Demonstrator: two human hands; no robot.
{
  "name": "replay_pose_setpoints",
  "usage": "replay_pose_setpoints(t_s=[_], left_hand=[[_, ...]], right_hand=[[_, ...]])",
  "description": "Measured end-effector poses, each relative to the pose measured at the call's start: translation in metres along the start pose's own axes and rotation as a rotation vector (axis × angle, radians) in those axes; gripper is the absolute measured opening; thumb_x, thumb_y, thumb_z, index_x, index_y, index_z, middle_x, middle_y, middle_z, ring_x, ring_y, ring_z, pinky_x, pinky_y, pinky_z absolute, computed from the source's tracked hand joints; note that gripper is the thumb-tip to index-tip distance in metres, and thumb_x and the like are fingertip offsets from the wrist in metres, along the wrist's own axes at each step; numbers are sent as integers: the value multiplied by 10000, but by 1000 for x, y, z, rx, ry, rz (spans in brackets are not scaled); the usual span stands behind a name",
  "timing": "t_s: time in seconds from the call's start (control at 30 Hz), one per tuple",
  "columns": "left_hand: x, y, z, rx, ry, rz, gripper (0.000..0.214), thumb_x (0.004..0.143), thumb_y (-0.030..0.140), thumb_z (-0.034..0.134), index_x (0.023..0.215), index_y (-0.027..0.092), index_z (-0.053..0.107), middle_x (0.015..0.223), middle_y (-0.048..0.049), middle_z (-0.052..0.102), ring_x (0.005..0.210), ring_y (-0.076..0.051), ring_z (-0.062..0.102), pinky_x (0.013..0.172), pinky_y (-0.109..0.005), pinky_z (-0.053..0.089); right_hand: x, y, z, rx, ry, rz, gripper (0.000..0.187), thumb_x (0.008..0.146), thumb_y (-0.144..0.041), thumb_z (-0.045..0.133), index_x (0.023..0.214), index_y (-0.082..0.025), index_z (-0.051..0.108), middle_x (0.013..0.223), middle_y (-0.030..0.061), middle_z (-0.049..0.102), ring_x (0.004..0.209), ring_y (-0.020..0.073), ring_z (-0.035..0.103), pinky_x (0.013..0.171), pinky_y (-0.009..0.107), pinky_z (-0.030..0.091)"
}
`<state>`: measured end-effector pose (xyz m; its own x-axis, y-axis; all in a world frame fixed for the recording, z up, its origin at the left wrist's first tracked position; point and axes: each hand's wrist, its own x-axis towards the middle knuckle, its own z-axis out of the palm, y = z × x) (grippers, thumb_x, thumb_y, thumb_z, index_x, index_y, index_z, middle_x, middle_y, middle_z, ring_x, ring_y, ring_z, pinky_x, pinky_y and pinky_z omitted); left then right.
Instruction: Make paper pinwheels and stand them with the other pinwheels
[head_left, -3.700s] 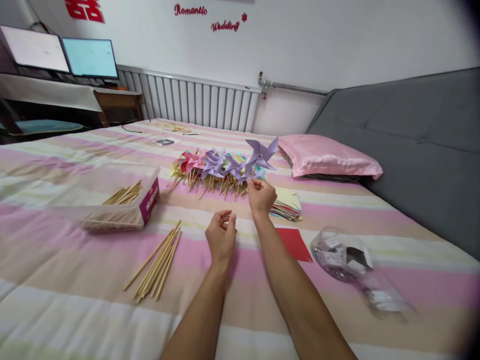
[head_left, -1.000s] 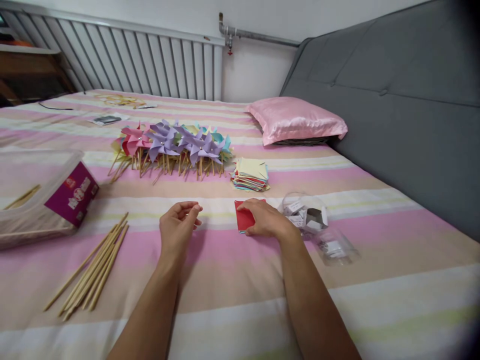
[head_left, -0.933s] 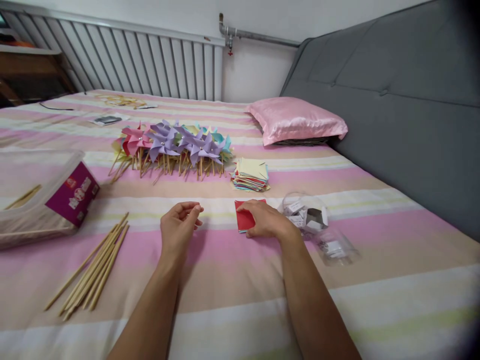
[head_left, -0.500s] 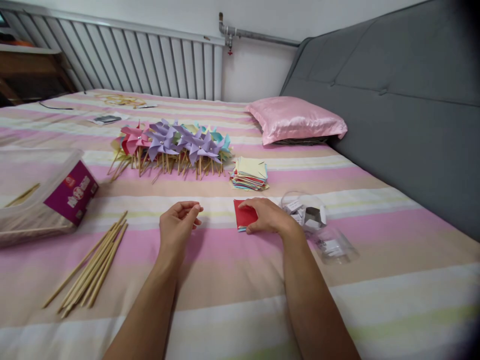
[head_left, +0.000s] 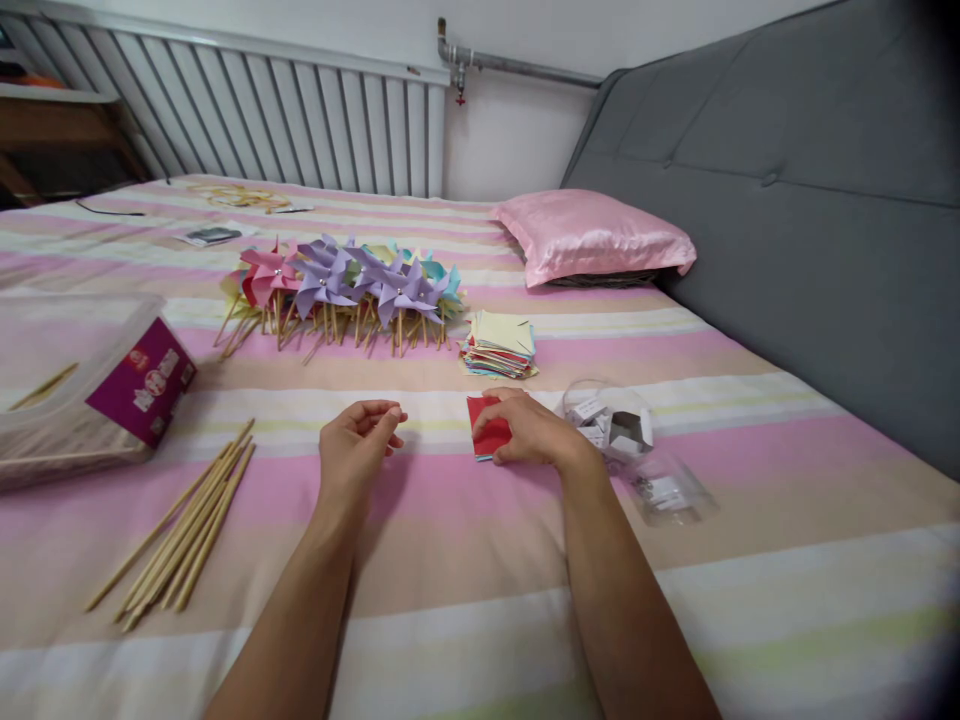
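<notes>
My left hand (head_left: 358, 435) hovers over the bedspread, thumb and forefinger pinched together. Whatever is between those fingertips is too small to name. To its right, my right hand (head_left: 532, 430) grips a small stack of square paper by its edges, thumb at the near side. On top of that stack lies a red paper square (head_left: 489, 430), partly covered by my fingers. Just beyond stands a taller stack of coloured paper squares (head_left: 501, 340), cream on top. Left of my left hand lies a loose bunch of wooden sticks (head_left: 191, 535).
Finished paper pinwheels (head_left: 337, 285) on sticks lie in a row farther back. A clear plastic tub (head_left: 60, 440) with sticks is at the left. Small clear bags (head_left: 667, 490) and an open small box (head_left: 628, 432) lie right of my right hand. A pink pillow (head_left: 596, 235) rests by the grey headboard (head_left: 795, 180).
My right hand has shifted very slightly to the left over the red paper. My left hand keeps its pinch in the same place.
</notes>
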<state>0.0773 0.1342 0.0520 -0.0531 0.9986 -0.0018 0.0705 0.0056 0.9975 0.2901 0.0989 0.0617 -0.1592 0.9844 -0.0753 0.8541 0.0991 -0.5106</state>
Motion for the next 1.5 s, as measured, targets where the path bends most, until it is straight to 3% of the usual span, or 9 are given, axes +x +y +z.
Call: replay_pose_setpoints(t_s=[0.1, 0.3, 0.77, 1.07, 1.33, 1.5], left_hand=[[0, -1, -1, 3, -2, 2, 263, 638, 348, 701, 802, 146, 662, 747, -46, 694, 481, -89, 524, 445, -207, 381], [1, -3, -1, 4, -4, 12, 282, 635, 361, 704, 810, 144, 660, 754, -50, 695, 484, -89, 526, 443, -205, 384], [1, -3, 0, 0, -4, 4, 261, 642, 352, 702, 797, 147, 657, 740, -46, 692, 480, -89, 525, 433, -199, 383], [0, -2, -1, 5, -5, 2, 265, 644, 349, 703, 810, 147, 658, 750, -47, 688, 487, -88, 522, 435, -196, 383], [1, -2, -1, 5, -8, 3, 262, 656, 347, 699, 813, 141, 658, 747, -48, 682, 490, -87, 523, 437, -194, 386], [1, -2, -1, 1, -9, 2, 270, 649, 348, 702, 814, 139, 657, 746, -44, 680, 489, -86, 521, 435, -196, 381]], right_hand=[[1, -2, 2, -27, -11, -1, 364, 537, -63, 761, 848, -251, 739, 1335, 72, 460, 1294, 267, 356, 1009, 361, 335], [2, -1, 5, -33, -13, -13, 326, 532, -62, 747, 796, -252, 745, 1307, 57, 490, 1296, 267, 347, 1016, 360, 328], [3, 2, 4, -68, -34, -34, 188, 583, -122, 717, 738, -228, 716, 1001, 43, 656, 1102, 239, 537, 904, 284, 396], [3, 3, 4, -47, -25, -43, 150, 596, -123, 713, 703, -228, 704, 918, 21, 690, 1027, 225, 582, 846, 259, 413], [2, -4, 0, 0, 16, -3, 192, 644, -77, 580, 740, -194, 697, 824, 9, 707, 778, 157, 629, 665, 221, 413], [2, -2, -1, -25, 78, 58, 191, 662, -142, 626, 832, -205, 687, 903, 19, 709, 855, 178, 629, 720, 238, 421]])
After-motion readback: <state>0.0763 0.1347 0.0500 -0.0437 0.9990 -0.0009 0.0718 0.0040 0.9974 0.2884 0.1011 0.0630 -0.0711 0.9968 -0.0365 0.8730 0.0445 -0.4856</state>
